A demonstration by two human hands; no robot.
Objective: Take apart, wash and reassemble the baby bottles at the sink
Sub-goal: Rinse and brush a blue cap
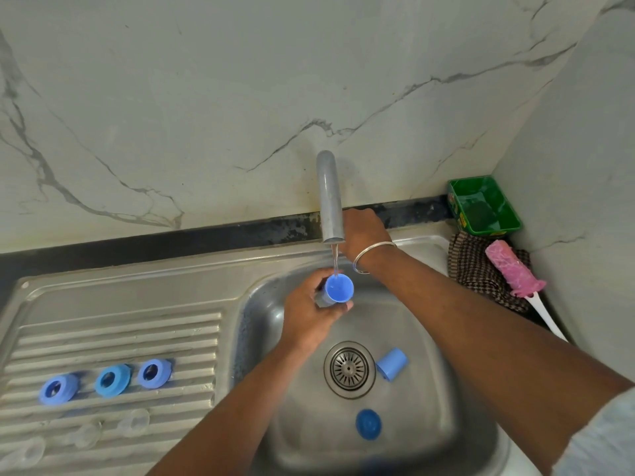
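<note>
- White marble-patterned wall tiles [206, 97] fill the background above a dark counter strip [171, 240]; they meet in a corner at the right.
- Below lies the stainless steel sink [429, 424] with its ribbed draining board [113, 338] to the left; a round metal drain strainer [349, 369] sits in the middle of the basin.
- The grey metal tap spout [330, 197] reaches out from the wall over the basin; a thin stream of water [335, 259] falls from its mouth.
- The right hand [364, 231] is just behind the spout, fingers curled down; what it grips is hidden, so I cannot tell; a silver bangle [372, 257] circles the wrist.
- The left hand [309, 310] is wrapped around a blue plastic bottle cap [338, 288], open side up, under the stream.
- In the corner sit a green plastic tray [484, 204], a checked brown cloth [481, 269] and a pink bottle brush with a white handle [512, 269] lying on the cloth.
- Three blue screw rings [110, 379] stand in a row on the draining board; clear silicone teats [86, 434] lie in front of them, faint.
- A second blue cap [391, 364] lies on its side just right of the strainer; a third blue cap [368, 424] sits nearer the front of the basin.
</note>
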